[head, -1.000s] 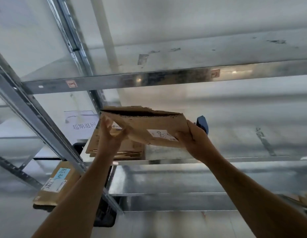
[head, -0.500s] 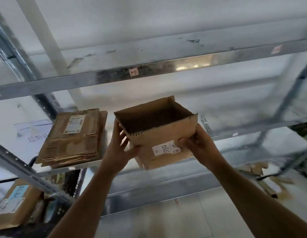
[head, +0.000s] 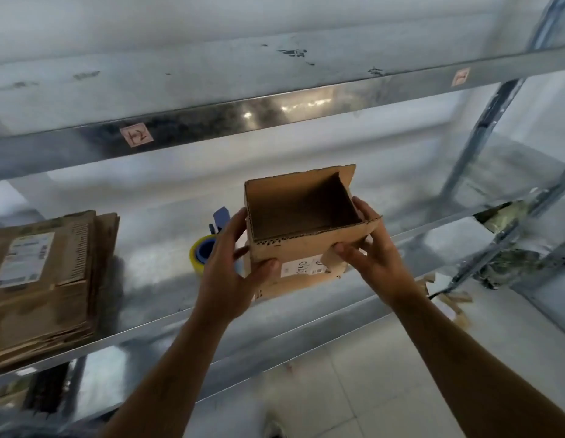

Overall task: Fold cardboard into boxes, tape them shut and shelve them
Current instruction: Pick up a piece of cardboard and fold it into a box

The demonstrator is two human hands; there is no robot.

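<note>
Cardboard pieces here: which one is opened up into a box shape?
The box gripped between the left hand and right hand; its top gapes open. The stack of cardboard at left lies flattened.

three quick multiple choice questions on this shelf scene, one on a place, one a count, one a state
1. Where is the yellow tape roll on its blue dispenser?
A) on the grey metal shelf, left of the brown cardboard box
B) inside the box
C) on top of the box

2. How many hands hold the box?
A) none
B) one
C) two

3. The box's top is:
A) taped shut
B) open
C) crushed flat

Answers:
1 A, it stands on the shelf, just behind the left hand.
2 C, the left hand and the right hand grip opposite sides.
3 B, the bare inside shows.
</note>
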